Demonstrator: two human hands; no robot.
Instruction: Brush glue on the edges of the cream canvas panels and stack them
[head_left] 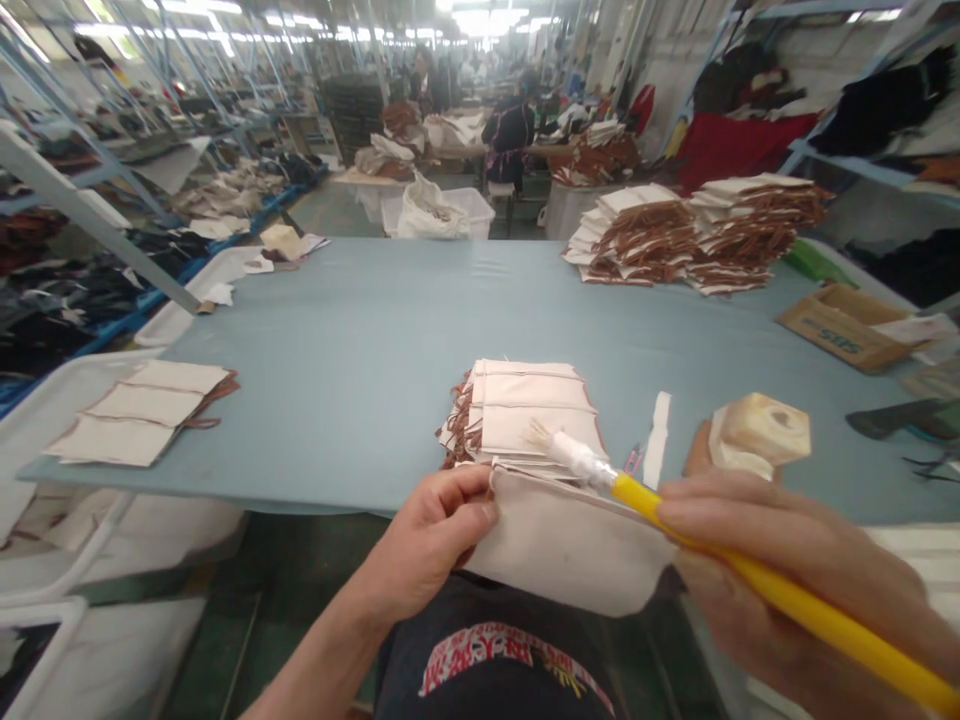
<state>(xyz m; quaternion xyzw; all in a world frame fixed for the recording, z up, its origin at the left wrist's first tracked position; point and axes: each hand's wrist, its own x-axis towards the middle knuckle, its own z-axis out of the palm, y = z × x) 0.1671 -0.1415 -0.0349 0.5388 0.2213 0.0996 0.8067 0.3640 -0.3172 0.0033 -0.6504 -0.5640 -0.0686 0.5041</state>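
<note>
My left hand [431,535] pinches the upper left corner of a beige fabric panel [570,545], which hangs over the table's front edge, above my lap. In my right hand [810,575] is a brush [637,495] with a yellow handle and whitish, clumped bristles. The bristles are above a stack of cream fabric pieces [532,400] with brown edges and brown strips at its left. The panel's right end reaches my right hand; whether those fingers also grip it I cannot tell. To the right, a cut-open pale container [761,430] sits on something brown.
The blue-grey table [360,330] holds a smaller fabric pile [146,410] at left and tall cream-and-brown stacks [690,230] at back right. A white strip [657,440] lies right of the near stack. A cardboard box [855,325] stands at right. A person [510,130] is farther back.
</note>
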